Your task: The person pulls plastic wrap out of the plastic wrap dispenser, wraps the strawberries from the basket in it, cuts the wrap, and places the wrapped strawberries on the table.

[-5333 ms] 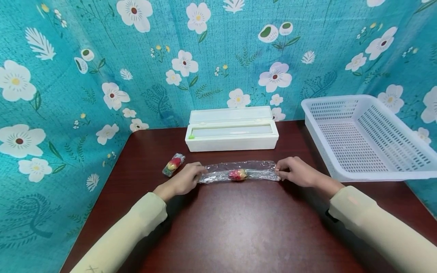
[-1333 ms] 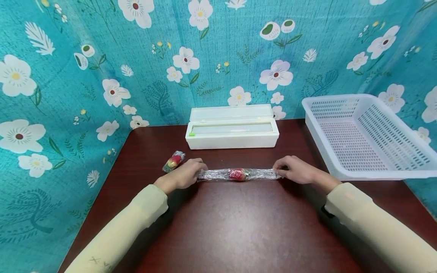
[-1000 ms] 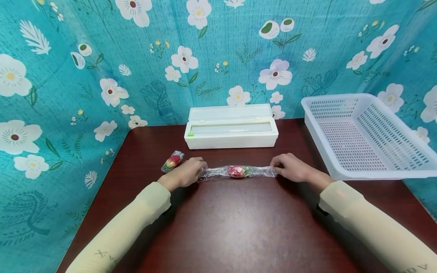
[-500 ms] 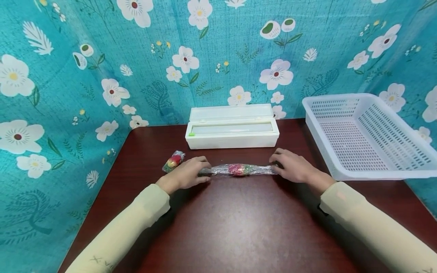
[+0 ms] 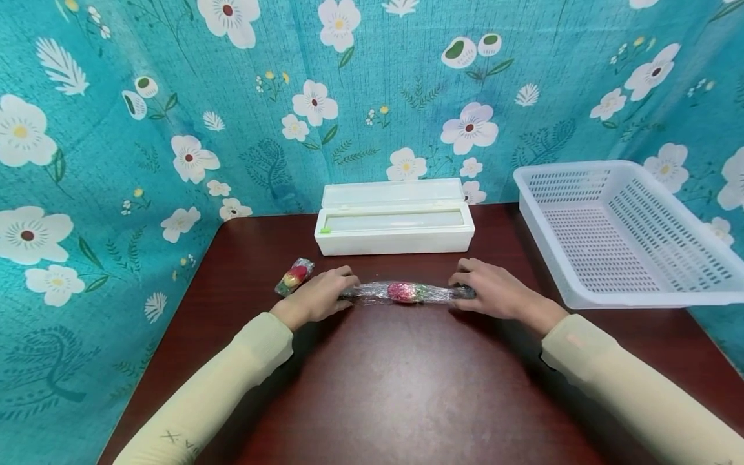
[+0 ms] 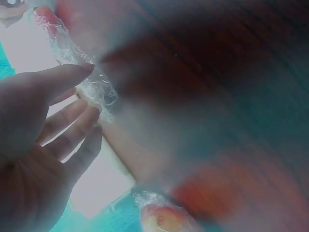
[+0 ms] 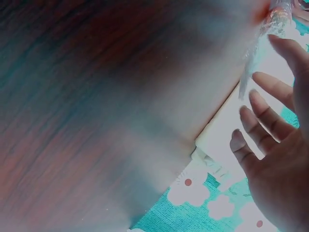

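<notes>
A red, fruit-like piece (image 5: pixel 403 292) with some green and yellow lies rolled in a narrow strip of clear plastic film (image 5: pixel 374 292) on the table. My left hand (image 5: pixel 316 294) is at the strip's left end, thumb and fingers parted on either side of it; in the left wrist view the thumb (image 6: pixel 72 72) overlaps the film. At the right end, my right hand (image 5: pixel 494 289) has its fingers spread around the film tail, and the right wrist view shows the fingers (image 7: pixel 256 130) apart. A second film-wrapped red-and-yellow piece (image 5: pixel 294 277) lies behind the left hand.
At the back of the dark red table (image 5: pixel 401 387) stands a white film dispenser box (image 5: pixel 395 243), its lid raised, with a green slider (image 5: pixel 325 230) at its left. A white perforated basket (image 5: pixel 537 239) stands on the right. A teal flowered cloth (image 5: pixel 372 84) hangs behind.
Earlier the film had a wide loose flap; now it is a narrow rolled strip. Both hands have loosened from pinching its ends, and the right hand has shifted inward.
</notes>
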The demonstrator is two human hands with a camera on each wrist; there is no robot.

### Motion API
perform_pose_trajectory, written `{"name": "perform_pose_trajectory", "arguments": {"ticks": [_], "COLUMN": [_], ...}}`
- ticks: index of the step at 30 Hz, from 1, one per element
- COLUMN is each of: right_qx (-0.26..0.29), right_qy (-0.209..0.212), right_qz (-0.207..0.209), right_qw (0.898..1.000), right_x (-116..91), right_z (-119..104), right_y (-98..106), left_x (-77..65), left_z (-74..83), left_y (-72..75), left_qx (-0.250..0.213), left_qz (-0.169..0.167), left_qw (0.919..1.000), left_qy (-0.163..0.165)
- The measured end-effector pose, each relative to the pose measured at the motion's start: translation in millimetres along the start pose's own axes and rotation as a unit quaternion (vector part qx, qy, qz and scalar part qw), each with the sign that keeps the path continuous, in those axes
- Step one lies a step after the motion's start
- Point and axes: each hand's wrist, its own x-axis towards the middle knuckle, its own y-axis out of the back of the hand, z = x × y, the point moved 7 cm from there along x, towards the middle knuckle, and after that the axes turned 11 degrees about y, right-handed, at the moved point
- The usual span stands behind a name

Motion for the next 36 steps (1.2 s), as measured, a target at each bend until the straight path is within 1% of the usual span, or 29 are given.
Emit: {"name": "perform_pose_trajectory", "arguments": {"ticks": [3, 6, 9, 13, 20, 27, 31, 36], "right_qx": [-0.023, -0.050, -0.061, -0.059, -0.059, -0.053, -0.037, 0.013], "right_qy": [0.023, 0.039, 0.048, 0.052, 0.050, 0.067, 0.058, 0.021], "right_qz": [0.008, -0.004, -0.018, -0.021, -0.023, -0.008, -0.008, -0.035], "right_qw": [0.999, 0.998, 0.997, 0.997, 0.997, 0.996, 0.998, 0.999], "right_x": [0.2, -0.4, 0.0, 0.1, -3.3, -10.8, -13.0, -16.9], "right_z": [-3.6, -5.5, -6.5, -7.0, -6.8, -10.0, -8.9, -3.0], "right_y": [1.2, -2.2, -7.2, -10.4, -9.3, -6.9, -6.1, -2.9], "left_x": [0.4, 1.5, 1.3, 0.8, -2.2, -7.5, -9.8, -14.1], "left_z": [-0.3, 0.5, 1.3, 3.8, 8.9, 12.3, 14.6, 11.6], "left_y": [-1.0, -2.5, -4.2, -6.2, -7.7, -11.0, -13.1, -11.5], "left_qx": [0.007, 0.005, 0.001, 0.000, 0.003, 0.000, -0.001, -0.017], "left_qz": [0.002, 0.008, 0.012, 0.005, -0.018, -0.023, -0.036, -0.064], "left_qw": [1.0000, 0.9999, 0.9999, 0.9999, 0.9998, 0.9997, 0.9993, 0.9974], "left_qy": [0.002, -0.005, -0.011, -0.011, -0.002, -0.003, 0.003, 0.026]}}
